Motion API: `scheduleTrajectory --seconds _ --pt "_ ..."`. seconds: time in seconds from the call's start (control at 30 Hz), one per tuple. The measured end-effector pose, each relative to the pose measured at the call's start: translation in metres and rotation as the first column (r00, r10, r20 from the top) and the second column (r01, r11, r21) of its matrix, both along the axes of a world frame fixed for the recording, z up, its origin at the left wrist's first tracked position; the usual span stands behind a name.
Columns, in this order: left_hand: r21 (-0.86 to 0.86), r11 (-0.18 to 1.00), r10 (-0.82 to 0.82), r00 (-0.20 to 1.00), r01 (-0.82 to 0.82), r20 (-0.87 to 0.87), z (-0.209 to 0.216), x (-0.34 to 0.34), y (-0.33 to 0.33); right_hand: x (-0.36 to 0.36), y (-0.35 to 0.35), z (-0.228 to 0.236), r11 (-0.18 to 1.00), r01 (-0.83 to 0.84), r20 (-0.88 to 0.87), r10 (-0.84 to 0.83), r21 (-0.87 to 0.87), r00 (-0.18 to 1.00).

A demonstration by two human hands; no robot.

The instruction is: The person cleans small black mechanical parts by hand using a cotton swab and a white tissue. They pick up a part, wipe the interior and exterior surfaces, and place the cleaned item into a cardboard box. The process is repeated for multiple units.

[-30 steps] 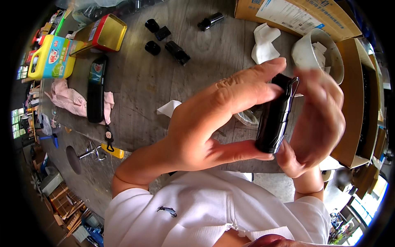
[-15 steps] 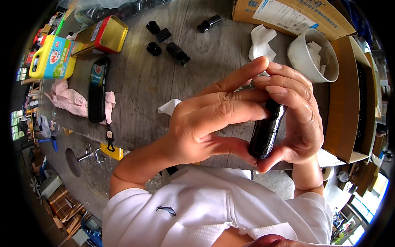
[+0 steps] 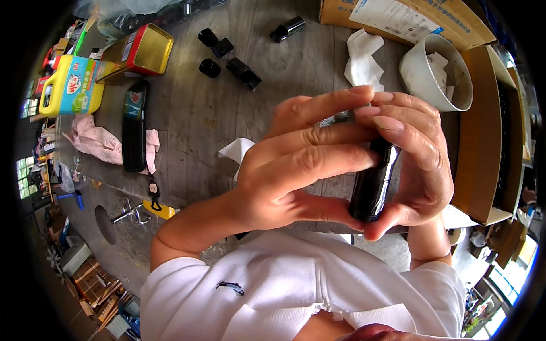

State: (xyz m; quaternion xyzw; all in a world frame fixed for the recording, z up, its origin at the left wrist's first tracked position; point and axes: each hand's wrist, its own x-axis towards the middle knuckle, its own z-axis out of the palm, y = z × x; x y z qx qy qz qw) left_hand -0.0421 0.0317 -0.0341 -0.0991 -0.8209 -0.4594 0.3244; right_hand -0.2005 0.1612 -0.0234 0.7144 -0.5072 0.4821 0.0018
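Note:
Both hands hold a glossy black cylinder [image 3: 373,184] upright in front of my chest. My left hand [image 3: 301,165] wraps it from the left, thumb under its lower end and fingers stretched across its upper part. My right hand [image 3: 418,159] cups it from the right, fingertips curled over the top. A bit of crinkled clear wrap [image 3: 335,119] shows above the fingers. Most of the cylinder is hidden by the fingers.
On the grey wooden table [image 3: 193,113] lie several small black parts [image 3: 227,54], a black tube [image 3: 287,28], white tissues [image 3: 364,57], a white bowl of scraps [image 3: 435,71], a yellow tin [image 3: 139,51], a yellow jug [image 3: 71,85], a pink cloth [image 3: 96,142]. Cardboard boxes [image 3: 483,131] stand at right.
The right hand has closed in from an open palm to curl its fingers over the top of the cylinder. The left fingers have slid across it. The hands sit slightly lower.

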Motion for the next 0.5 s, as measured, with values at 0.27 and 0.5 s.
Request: scheduleTrajectory --seconds 0.27,0.5 --pt "0.214 0.977 0.020 0.994 0.004 -0.107 -0.008 0.002 0.004 0.003 0.002 0.002 1.000 -0.004 0.006 0.005 -0.019 1.000" --pt "0.222 0.973 0.064 0.998 -0.058 -0.020 -0.003 0.005 0.001 0.002 0.004 0.002 0.999 -0.045 -0.051 0.046 0.004 0.998"
